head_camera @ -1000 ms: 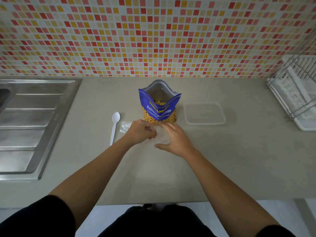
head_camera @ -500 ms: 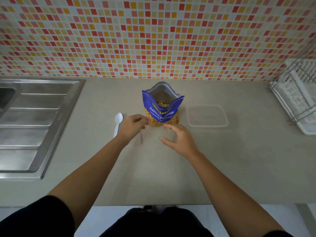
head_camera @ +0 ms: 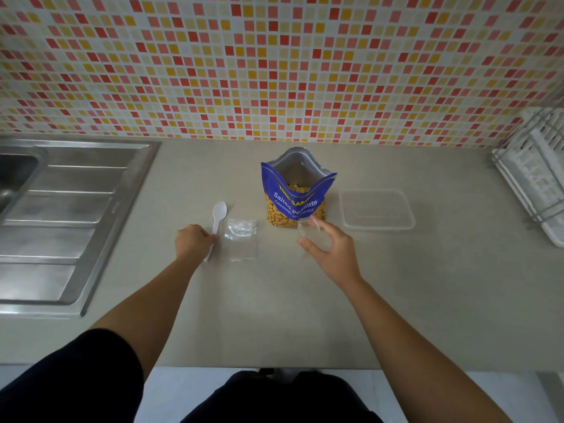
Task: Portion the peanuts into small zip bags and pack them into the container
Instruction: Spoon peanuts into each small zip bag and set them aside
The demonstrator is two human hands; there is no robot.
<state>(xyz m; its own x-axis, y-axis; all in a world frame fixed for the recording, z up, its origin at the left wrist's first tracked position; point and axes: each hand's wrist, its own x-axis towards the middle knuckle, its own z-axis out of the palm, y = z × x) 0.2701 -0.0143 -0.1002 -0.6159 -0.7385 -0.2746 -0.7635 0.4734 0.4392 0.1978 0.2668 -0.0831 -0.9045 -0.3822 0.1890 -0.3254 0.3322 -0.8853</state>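
Observation:
An open blue bag of salted peanuts (head_camera: pixel 295 199) stands upright at the middle of the counter. Right of it lies a clear, shallow plastic container (head_camera: pixel 377 209). My right hand (head_camera: pixel 331 250) holds one small clear zip bag (head_camera: pixel 311 233) just in front of the peanut bag. More clear zip bags (head_camera: pixel 240 238) lie flat on the counter to the left. A white plastic spoon (head_camera: pixel 217 222) lies beside them, and my left hand (head_camera: pixel 193 243) curls its fingers onto the spoon's handle.
A steel sink with drainboard (head_camera: pixel 61 209) fills the left side. A white dish rack (head_camera: pixel 534 175) stands at the far right. The tiled wall (head_camera: pixel 274 65) closes the back; the counter's front edge (head_camera: pixel 274 366) runs near my body.
My hands have parted: the right one drew a single zip bag away to the right, the left one moved left onto the spoon handle, uncovering the remaining bags.

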